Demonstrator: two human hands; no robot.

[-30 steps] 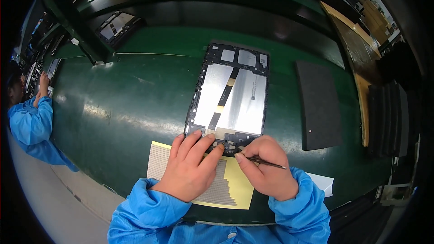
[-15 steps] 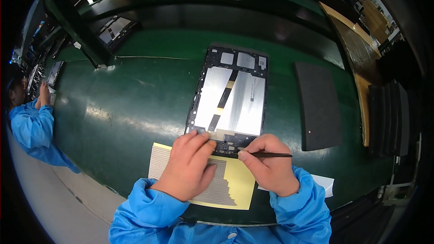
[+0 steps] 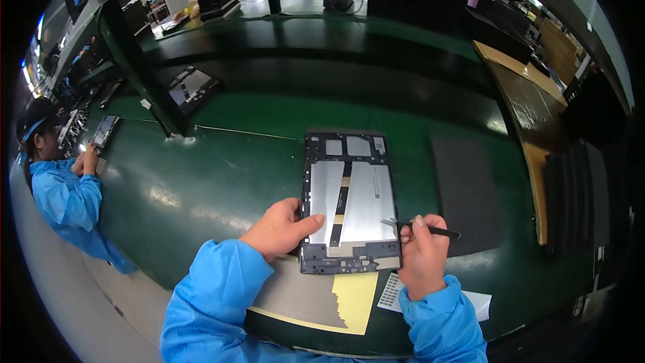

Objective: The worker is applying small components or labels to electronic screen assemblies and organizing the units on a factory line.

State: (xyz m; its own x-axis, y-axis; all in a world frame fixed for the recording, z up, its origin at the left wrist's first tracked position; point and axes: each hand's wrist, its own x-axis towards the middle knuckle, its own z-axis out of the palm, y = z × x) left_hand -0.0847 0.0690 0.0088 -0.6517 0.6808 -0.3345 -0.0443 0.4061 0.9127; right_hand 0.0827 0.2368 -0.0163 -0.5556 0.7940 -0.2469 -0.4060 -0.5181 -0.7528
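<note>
A tablet frame [image 3: 366, 191] with a silver back plate and a dark ribbon cable lies upright in front of me. My left hand [image 3: 285, 228] grips its left edge, thumb over the silver plate. My right hand [image 3: 424, 252] is closed on black tweezers [image 3: 443, 231], whose tips reach over the plate's lower right, and it is against the frame's right edge. Under the frame's lower end sits a yellow sheet [image 3: 356, 296] with rows of small grey stickers. Beside my right wrist is a white sheet [image 3: 478, 304] with small dark labels.
A dark grey foam pad [image 3: 467, 191] lies to the right, with a stack of dark pads [image 3: 578, 195] beyond. A green post [image 3: 144, 70] rises at the back left, near another tablet frame [image 3: 191, 87]. A co-worker in blue [image 3: 67, 195] sits at left holding a device.
My left hand has gone from the frame's lower end to its left edge. My right hand, with the tweezers, has shifted to the right edge. The view has tilted up.
</note>
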